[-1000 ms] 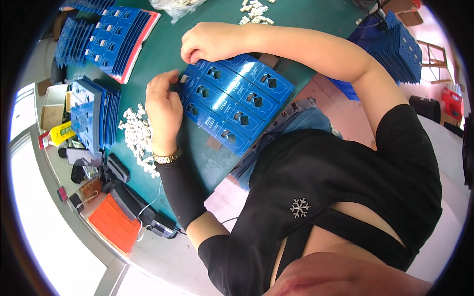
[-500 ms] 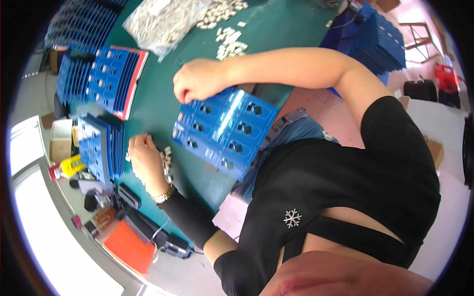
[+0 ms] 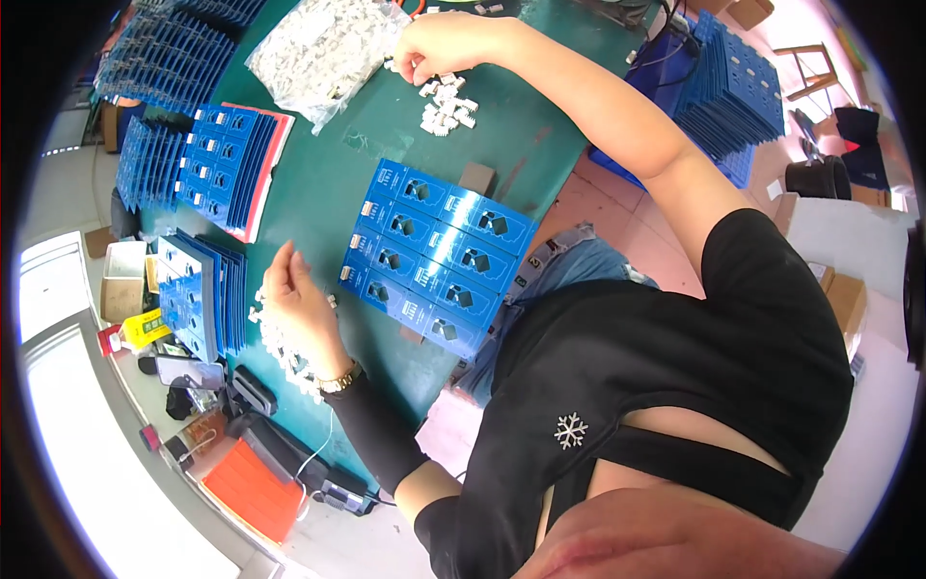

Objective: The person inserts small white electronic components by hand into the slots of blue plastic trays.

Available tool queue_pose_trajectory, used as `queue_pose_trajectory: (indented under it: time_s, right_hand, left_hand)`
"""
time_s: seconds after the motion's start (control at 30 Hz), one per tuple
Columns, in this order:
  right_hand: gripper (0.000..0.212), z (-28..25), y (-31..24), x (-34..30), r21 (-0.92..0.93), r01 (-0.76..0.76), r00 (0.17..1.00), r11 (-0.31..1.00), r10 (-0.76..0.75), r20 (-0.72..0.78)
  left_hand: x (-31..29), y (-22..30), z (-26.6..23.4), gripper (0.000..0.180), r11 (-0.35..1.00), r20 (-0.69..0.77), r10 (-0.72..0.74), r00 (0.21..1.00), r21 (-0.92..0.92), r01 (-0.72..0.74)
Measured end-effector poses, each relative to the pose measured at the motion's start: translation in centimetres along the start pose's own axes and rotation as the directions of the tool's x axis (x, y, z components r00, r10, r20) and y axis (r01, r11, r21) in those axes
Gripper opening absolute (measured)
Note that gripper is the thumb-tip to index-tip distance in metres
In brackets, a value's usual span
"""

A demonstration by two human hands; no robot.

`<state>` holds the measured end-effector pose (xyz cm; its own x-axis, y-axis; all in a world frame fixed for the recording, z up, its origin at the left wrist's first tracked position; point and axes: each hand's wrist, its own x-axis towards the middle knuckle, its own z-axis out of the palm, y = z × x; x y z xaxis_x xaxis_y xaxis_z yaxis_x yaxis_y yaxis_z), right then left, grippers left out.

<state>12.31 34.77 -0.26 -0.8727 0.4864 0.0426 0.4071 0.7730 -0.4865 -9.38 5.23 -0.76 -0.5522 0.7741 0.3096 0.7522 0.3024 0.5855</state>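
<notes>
Since half a second ago, my right hand (image 3: 446, 43) has moved from the far edge of the blue board (image 3: 434, 277) out to the loose connectors (image 3: 447, 108) beside the clear bag (image 3: 323, 58). Its fingers are curled downward; I cannot tell whether they pinch anything. My left hand (image 3: 304, 309) remains over the other heap (image 3: 285, 359), fingers loosely bent and now turned up; whether it holds a connector I cannot tell either. Neither hand touches the board, which lies flat at the near edge of the tabletop (image 3: 328, 203), between me and the bag, with white connectors along its left edge. Beyond my left hand stands a stack (image 3: 188, 299) of blue boards. Past the near edge, on my right, a blue bin (image 3: 617, 162) holds more.
</notes>
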Motion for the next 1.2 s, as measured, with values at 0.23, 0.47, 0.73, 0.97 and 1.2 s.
queue_pose_trajectory:
  time_s: [0.23, 0.47, 0.73, 0.97, 1.2]
  right_hand:
    - [0.014, 2.2, -0.1, 0.3, 0.027, 0.165, 0.964, 0.986, -0.156, -0.214]
    - [0.015, 3.9, -0.4, 0.7, 0.374, 0.132, 0.981, 0.918, -0.067, -0.182]
    - [0.011, 4.1, -0.6, 0.5, 0.257, 0.203, 0.968, 0.945, -0.154, -0.197]
    - [0.014, 4.4, -1.2, 0.7, 0.257, 0.16, 0.969, 0.953, -0.103, -0.223]
    - [0.011, 5.4, -0.7, 1.3, 0.308, 0.252, 0.942, 0.917, -0.161, -0.293]
  left_hand:
    - [1.3, 2.6, 3.2, 0.014, 0.909, 0.035, -0.009, 0.999, -0.416, 0.022]
    - [3.3, 5.5, 6.1, 0.012, 0.941, 0.283, 0.0, 0.959, -0.324, 0.096]
    - [4.1, 5.3, 6.9, 0.011, 0.966, 0.307, 0.022, 0.951, -0.25, 0.059]
    - [3.8, 5.5, 6.7, 0.01, 0.975, 0.306, 0.142, 0.941, -0.206, -0.08]
    - [3.6, 6.3, 6.9, 0.011, 0.965, 0.219, 0.257, 0.941, -0.107, -0.239]
